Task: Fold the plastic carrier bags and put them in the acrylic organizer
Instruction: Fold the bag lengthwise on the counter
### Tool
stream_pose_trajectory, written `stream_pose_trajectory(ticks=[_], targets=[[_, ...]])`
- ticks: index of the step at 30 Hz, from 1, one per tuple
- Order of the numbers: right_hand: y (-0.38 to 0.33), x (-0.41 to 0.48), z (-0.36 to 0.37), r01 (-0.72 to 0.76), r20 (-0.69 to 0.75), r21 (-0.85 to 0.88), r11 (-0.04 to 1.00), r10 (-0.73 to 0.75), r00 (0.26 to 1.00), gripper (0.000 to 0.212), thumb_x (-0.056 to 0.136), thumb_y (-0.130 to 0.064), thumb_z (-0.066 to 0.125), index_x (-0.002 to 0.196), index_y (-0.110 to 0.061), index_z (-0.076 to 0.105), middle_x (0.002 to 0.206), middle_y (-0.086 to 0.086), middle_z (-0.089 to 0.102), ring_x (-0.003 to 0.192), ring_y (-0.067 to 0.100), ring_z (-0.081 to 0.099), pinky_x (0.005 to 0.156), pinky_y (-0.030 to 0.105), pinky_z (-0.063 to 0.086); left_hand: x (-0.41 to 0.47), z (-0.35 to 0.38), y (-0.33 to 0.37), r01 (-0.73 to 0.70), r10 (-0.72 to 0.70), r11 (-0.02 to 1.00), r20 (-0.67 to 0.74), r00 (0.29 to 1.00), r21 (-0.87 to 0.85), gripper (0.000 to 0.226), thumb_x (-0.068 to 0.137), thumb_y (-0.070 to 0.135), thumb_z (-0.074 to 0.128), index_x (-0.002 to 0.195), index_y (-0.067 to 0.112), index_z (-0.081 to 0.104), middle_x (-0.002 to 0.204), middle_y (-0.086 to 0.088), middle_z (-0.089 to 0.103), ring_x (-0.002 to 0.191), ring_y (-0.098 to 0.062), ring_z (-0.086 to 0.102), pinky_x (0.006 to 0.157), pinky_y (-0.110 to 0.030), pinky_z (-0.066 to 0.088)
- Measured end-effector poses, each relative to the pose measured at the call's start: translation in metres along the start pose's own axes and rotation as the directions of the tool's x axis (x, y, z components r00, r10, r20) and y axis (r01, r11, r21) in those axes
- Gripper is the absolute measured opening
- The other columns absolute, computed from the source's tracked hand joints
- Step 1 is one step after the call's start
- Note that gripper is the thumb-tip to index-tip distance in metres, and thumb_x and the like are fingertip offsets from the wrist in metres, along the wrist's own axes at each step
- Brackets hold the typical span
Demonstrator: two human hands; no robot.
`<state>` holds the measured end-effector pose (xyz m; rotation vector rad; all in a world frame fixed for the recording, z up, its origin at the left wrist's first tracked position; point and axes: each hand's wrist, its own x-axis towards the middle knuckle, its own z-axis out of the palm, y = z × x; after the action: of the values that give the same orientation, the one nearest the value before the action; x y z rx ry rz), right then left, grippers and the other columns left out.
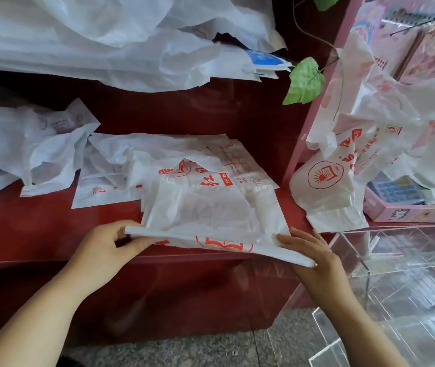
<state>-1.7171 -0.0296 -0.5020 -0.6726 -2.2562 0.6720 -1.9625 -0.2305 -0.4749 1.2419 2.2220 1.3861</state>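
A white carrier bag with red print lies flat at the front of the dark red counter, its near edge folded over into a strip. My left hand pinches the left end of that strip. My right hand grips the right end, where the strip hangs past the counter's edge. The clear acrylic organizer stands at the lower right, just beside my right hand; what its compartments hold I cannot make out.
More white bags lie crumpled at the left and flat behind the one I hold. A heap of bags sits at the right by a pink box. Large white plastic sheets hang over the back. A green leaf dangles.
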Motion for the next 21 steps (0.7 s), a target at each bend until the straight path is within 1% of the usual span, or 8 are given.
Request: stream_pose_trajectory(ticks=[3, 5, 9, 12, 13, 15, 18, 21], targets=[[-0.012, 0.001, -0.002, -0.038, -0.030, 0.150, 0.988, 0.043, 0.999, 0.028, 0.067, -0.047, 0.057, 0.087, -0.066, 0.057, 0.093, -0.052, 0.051, 0.109, -0.028, 0.038, 0.104, 0.029, 0.032, -0.004, 0.002, 0.004, 0.037, -0.039, 0.999, -0.092, 0.995, -0.030, 0.026, 0.077, 0.005, 0.068, 0.065, 0.028, 0.070, 0.059, 0.029, 0.063, 0.065, 0.018, 0.057, 0.062, 0.001, 0.038], [-0.017, 0.004, -0.002, -0.052, -0.042, 0.200, 0.978, 0.062, 0.997, 0.024, 0.067, -0.054, 0.052, 0.085, -0.069, 0.055, 0.092, -0.052, 0.051, 0.107, -0.027, 0.041, 0.102, 0.028, 0.037, -0.006, 0.005, 0.002, 0.062, -0.069, 0.997, -0.138, 0.988, -0.048, 0.030, 0.079, 0.000, 0.066, 0.067, 0.028, 0.065, 0.054, 0.032, 0.060, 0.063, 0.022, 0.055, 0.062, 0.003, 0.038], [-0.014, 0.005, 0.000, -0.141, -0.033, 0.227, 0.964, 0.152, 0.988, 0.032, 0.066, -0.054, 0.046, 0.092, -0.072, 0.051, 0.094, -0.032, 0.062, 0.109, 0.012, 0.054, 0.093, 0.029, 0.041, -0.003, 0.010, 0.000, 0.099, -0.099, 0.995, -0.191, 0.977, -0.008, 0.030, 0.082, 0.005, 0.064, 0.069, 0.031, 0.056, 0.050, 0.033, 0.056, 0.064, 0.019, 0.057, 0.061, 0.001, 0.039], [-0.016, 0.005, 0.003, -0.148, -0.050, 0.212, 0.966, 0.162, 0.986, 0.033, 0.069, -0.055, 0.047, 0.099, -0.048, 0.059, 0.085, -0.040, 0.059, 0.098, 0.007, 0.053, 0.081, 0.021, 0.043, 0.001, 0.015, -0.001, 0.118, -0.108, 0.993, -0.274, 0.956, 0.019, 0.015, 0.082, 0.032, 0.065, 0.077, 0.018, 0.062, 0.076, 0.013, 0.066, 0.087, -0.016, 0.065, 0.075, -0.027, 0.047], [-0.018, 0.005, 0.004, -0.129, -0.062, 0.202, 0.971, 0.144, 0.988, 0.036, 0.071, -0.057, 0.048, 0.095, -0.034, 0.060, 0.080, -0.040, 0.058, 0.085, -0.002, 0.054, 0.075, 0.016, 0.043, 0.002, 0.018, 0.000, 0.118, -0.099, 0.992, -0.297, 0.950, 0.048, 0.038, 0.076, 0.049, 0.059, 0.082, 0.012, 0.064, 0.081, 0.004, 0.067, 0.089, -0.025, 0.064, 0.077, -0.034, 0.047], [-0.023, 0.005, 0.008, -0.121, -0.091, 0.179, 0.976, 0.139, 0.986, 0.032, 0.080, -0.050, 0.049, 0.076, -0.018, 0.054, 0.063, -0.019, 0.055, 0.057, -0.004, 0.047, 0.055, 0.008, 0.035, 0.004, 0.022, 0.002, 0.109, -0.074, 0.991, -0.361, 0.930, 0.077, 0.068, 0.063, 0.064, 0.039, 0.086, 0.005, 0.063, 0.083, -0.007, 0.069, 0.085, -0.031, 0.063, 0.075, -0.040, 0.047], [-0.028, 0.010, 0.012, -0.222, -0.140, 0.153, 0.963, 0.244, 0.960, 0.022, 0.091, -0.011, 0.052, 0.071, -0.001, 0.047, 0.052, -0.002, 0.041, 0.052, 0.004, 0.042, 0.049, 0.015, 0.030, 0.007, 0.025, 0.007, 0.169, -0.096, 0.978, -0.448, 0.889, 0.125, 0.058, 0.074, 0.053, 0.045, 0.089, 0.000, 0.062, 0.081, -0.015, 0.067, 0.082, -0.037, 0.061, 0.070, -0.039, 0.043], [-0.037, 0.019, 0.017, -0.321, -0.172, 0.131, 0.938, 0.340, 0.925, 0.021, 0.093, -0.009, 0.048, 0.075, 0.001, 0.045, 0.055, 0.001, 0.042, 0.051, 0.013, 0.038, 0.050, 0.023, 0.028, 0.011, 0.027, 0.011, 0.232, -0.115, 0.956, -0.495, 0.861, 0.181, 0.035, 0.090, 0.036, 0.054, 0.095, 0.002, 0.062, 0.087, -0.016, 0.067, 0.088, -0.039, 0.060, 0.066, -0.035, 0.037]])
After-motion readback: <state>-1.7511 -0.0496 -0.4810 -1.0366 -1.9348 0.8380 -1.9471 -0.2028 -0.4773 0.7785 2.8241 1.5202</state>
